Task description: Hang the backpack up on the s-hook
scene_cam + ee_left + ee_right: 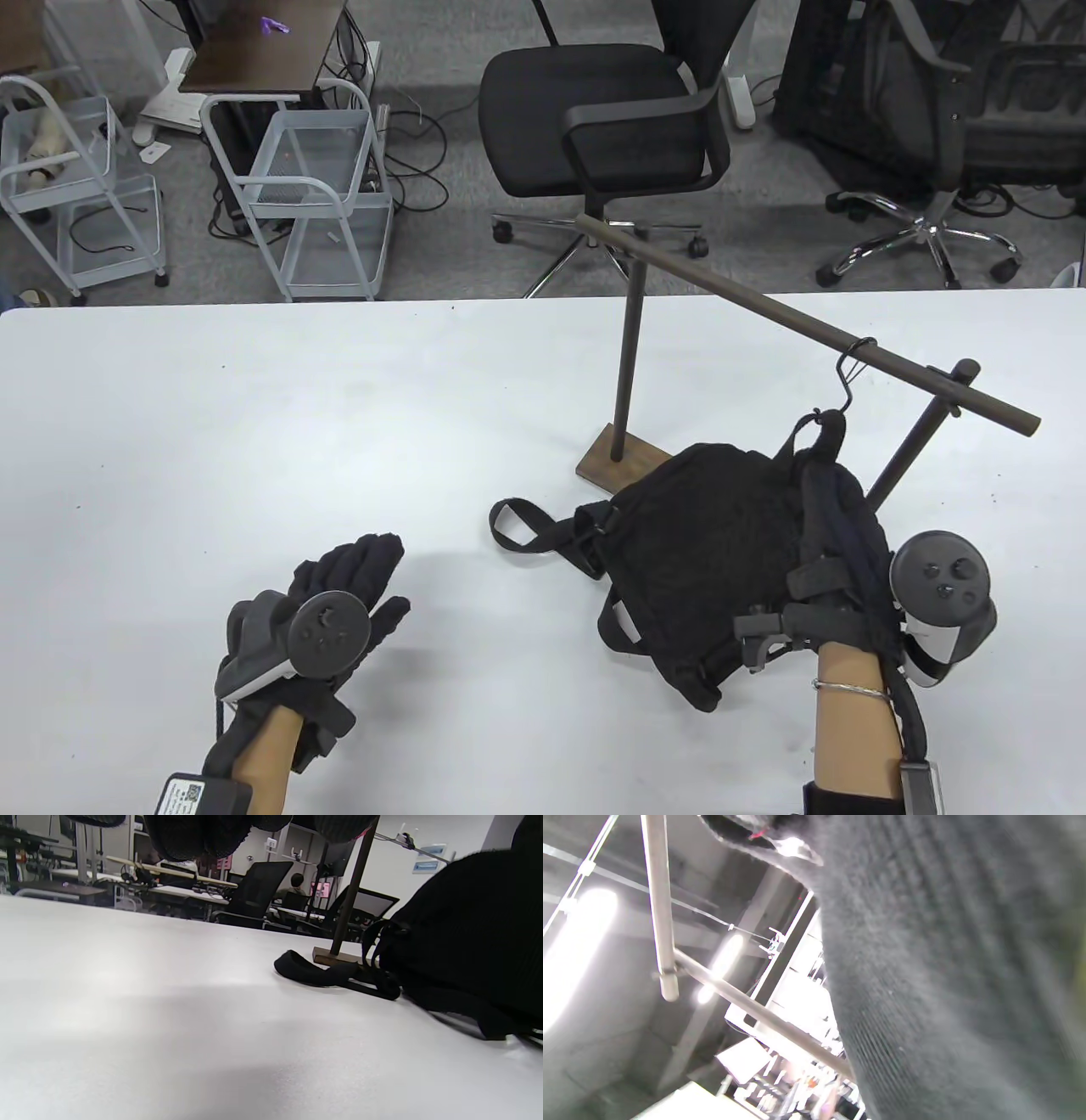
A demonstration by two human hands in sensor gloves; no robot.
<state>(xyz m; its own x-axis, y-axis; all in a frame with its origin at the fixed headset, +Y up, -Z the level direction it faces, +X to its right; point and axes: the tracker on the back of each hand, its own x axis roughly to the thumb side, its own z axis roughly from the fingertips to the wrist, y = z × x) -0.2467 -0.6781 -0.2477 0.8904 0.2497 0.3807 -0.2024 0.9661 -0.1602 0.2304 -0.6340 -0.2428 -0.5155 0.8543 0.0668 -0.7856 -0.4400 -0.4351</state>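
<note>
No legible writing. My left hand [339, 594] lies spread, empty, on bare tabletop [254, 424]. My right hand [840, 594] grips the backpack [713, 543]; its loop meets the s-hook [851, 373] under the rail [806, 327].

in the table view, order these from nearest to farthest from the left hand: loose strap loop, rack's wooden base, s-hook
From the left hand:
1. Loose strap loop, lying on the table to its right.
2. Rack's wooden base, farther back and right, beyond the loop.
3. S-hook, hanging from the rail, far right.
</note>
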